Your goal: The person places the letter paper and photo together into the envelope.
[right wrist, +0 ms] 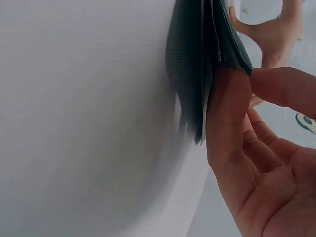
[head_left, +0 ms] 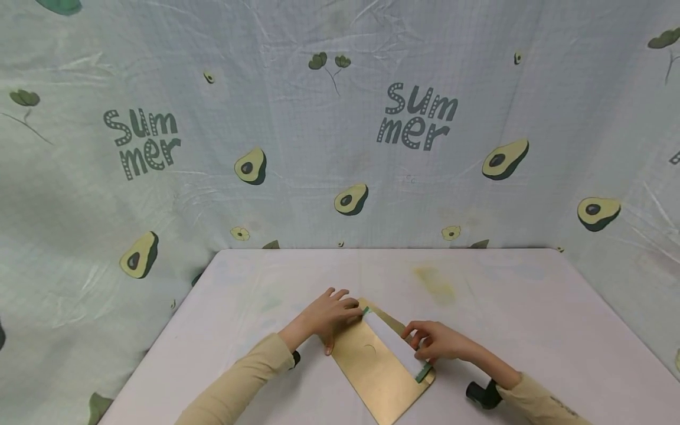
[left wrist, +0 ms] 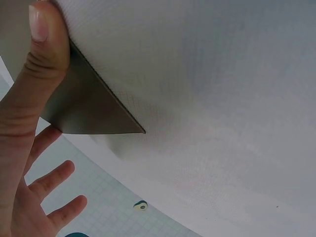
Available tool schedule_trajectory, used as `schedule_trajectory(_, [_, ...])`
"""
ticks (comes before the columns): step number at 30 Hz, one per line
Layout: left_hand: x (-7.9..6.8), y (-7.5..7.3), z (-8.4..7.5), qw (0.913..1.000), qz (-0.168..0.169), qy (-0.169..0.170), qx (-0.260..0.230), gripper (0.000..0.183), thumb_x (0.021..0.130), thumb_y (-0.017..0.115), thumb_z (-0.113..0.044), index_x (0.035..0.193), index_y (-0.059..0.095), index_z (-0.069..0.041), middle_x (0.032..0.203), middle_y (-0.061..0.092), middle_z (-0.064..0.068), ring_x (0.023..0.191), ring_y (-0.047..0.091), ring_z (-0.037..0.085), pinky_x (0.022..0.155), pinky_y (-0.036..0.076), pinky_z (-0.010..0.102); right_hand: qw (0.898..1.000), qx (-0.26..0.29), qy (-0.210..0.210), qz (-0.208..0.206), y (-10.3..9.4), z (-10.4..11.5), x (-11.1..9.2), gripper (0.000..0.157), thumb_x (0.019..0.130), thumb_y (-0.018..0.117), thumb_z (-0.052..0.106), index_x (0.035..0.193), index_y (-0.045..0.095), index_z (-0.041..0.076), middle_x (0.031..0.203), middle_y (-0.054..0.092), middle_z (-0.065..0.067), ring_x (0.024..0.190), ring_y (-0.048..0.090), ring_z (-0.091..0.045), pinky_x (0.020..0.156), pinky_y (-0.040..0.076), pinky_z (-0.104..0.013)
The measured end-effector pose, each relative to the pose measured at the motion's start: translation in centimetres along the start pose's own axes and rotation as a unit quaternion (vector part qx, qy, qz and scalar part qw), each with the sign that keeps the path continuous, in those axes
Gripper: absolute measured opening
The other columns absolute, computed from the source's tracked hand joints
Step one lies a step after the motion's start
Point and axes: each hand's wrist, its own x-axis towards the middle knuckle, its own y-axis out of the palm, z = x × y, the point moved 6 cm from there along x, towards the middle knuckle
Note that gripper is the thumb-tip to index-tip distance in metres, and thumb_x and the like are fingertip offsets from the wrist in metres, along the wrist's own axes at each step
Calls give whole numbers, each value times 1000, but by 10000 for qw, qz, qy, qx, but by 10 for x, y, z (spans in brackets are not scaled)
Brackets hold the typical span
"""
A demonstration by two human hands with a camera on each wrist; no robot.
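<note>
A flat gold-brown envelope point(head_left: 366, 366) lies at a slant between both hands, over the pale table. Along its right side shows a long white strip point(head_left: 395, 342) with green ends; a narrow gold edge shows beyond it. My left hand point(head_left: 332, 316) grips the envelope's far left part, thumb at the near edge, the other fingers spread. The left wrist view shows that thumb point(left wrist: 47, 44) against a dark corner point(left wrist: 94, 103). My right hand point(head_left: 438, 341) pinches the right edge beside the strip. In the right wrist view, its thumb and forefinger meet on dark layered edges point(right wrist: 229, 39).
The pale table point(head_left: 504, 307) extends around the envelope. A hanging cloth point(head_left: 297, 118) printed with avocados and lettering stands behind it and along the sides. A black wrist device point(head_left: 483, 394) sits at the right wrist. A yellowish stain point(head_left: 434, 283) marks the table's far part.
</note>
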Motion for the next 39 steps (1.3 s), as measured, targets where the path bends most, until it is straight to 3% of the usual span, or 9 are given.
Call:
schedule_trajectory(13, [1,2,0,10000,-59,-32,51,105,32,77,-64,126,41,-31,127,47,-7,123,39,24,94,37,43,9994,192,137,238,12,3,9,29,79,58,0,107,52,0,77,55,-5,56,50,-10,47,42,-19])
schedule_trajectory(39, [-1,-4,-1,9996,-195,-158,93,107,28,77,-64,123,43,-29,126,48,-8,121,41,26,92,39,45,9991,-199,113,370,21,9,17,25,77,58,-4,100,54,4,75,56,-5,48,53,-9,45,47,-22])
